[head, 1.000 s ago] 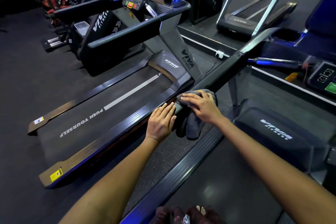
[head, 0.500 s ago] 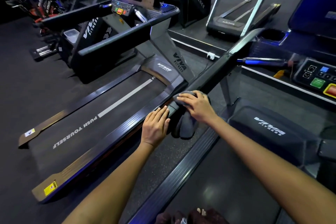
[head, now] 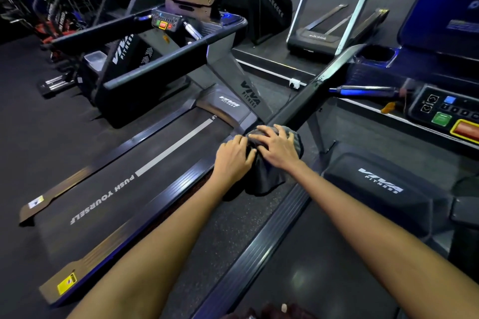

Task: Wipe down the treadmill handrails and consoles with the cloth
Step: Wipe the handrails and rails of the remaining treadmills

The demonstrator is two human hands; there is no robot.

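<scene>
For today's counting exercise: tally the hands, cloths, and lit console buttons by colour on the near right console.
Hands: 2, left hand and right hand
Cloth: 1, grey cloth
Green button: 1
Blue button: 1
Red button: 1
Total: 6

Both forearms are bare from the lower edge of the view up to the wrists, with no sleeve on either. The left hand (head: 233, 159) and the right hand (head: 278, 146) are bare too: no gloves, rings, watch or wristband show. The fingernails are short and plain.
</scene>
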